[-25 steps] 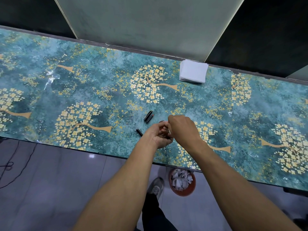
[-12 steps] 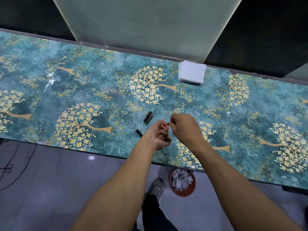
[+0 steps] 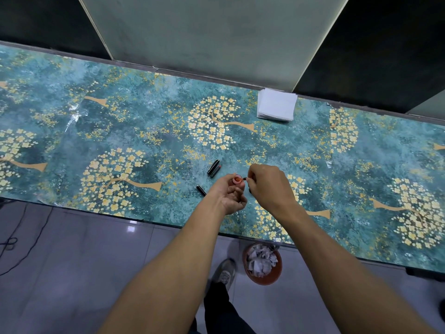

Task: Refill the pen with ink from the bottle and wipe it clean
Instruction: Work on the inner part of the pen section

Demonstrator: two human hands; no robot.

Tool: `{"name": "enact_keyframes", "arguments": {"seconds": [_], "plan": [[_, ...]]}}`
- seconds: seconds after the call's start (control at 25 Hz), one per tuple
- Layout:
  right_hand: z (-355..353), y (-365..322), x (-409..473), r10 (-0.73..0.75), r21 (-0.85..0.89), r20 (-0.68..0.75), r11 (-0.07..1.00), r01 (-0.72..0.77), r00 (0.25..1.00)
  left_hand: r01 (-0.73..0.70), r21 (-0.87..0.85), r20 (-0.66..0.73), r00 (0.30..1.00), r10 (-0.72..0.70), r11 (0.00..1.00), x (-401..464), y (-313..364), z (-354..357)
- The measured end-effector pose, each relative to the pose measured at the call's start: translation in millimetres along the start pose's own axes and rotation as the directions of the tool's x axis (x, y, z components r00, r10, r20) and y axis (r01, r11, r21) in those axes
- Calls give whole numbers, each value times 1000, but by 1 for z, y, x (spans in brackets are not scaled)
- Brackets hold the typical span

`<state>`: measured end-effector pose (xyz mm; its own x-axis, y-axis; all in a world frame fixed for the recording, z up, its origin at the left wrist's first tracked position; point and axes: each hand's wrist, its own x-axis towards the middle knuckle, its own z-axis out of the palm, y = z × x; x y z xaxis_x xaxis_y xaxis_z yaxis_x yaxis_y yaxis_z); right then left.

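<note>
Right now the ink bottle (image 3: 238, 180), small with an orange-red mouth, sits gripped in the left hand (image 3: 230, 194) above the table's (image 3: 144, 131) near edge. At its three o'clock, the right hand (image 3: 267, 186) pinches a thin dark pen part (image 3: 245, 179) against the rim. Black pen pieces (image 3: 213, 167) lie at eleven o'clock.

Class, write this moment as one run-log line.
stage: filling | left hand: grips ink bottle | right hand: pen part at bottle mouth | tissues: untouched
</note>
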<state>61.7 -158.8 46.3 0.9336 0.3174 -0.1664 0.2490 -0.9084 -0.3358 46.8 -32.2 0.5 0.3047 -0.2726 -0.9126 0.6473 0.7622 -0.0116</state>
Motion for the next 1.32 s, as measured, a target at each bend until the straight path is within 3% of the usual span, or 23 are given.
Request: {"name": "enact_keyframes", "arguments": {"seconds": [0.4, 0.6, 0.72, 0.88, 1.12, 1.32], "plan": [[-2, 4, -7, 57, 43, -14, 997, -57, 998, -24, -17, -21, 999, 24, 1000, 0, -6, 2], [1, 4, -11, 133, -43, 78, 991, -130, 988, -70, -5, -23, 997, 70, 998, -6, -11, 0], [4, 6, -10, 187, 48, 88, 980, -192, 978, -94, 0, -13, 995, 94, 996, -9, -15, -3], [8, 8, -8, 303, 296, 107, 900, -321, 947, -161, 82, 11, 987, 161, 983, -11, -29, 2], [17, 5, -16, 330, 430, 157, 826, -365, 931, -420, 254, -75, 890, 450, 871, -4, -48, 8], [8, 19, -19, 242, 457, 257, 822, -338, 936, -559, 486, -43, 752, 658, 671, -9, -53, 0]]}}
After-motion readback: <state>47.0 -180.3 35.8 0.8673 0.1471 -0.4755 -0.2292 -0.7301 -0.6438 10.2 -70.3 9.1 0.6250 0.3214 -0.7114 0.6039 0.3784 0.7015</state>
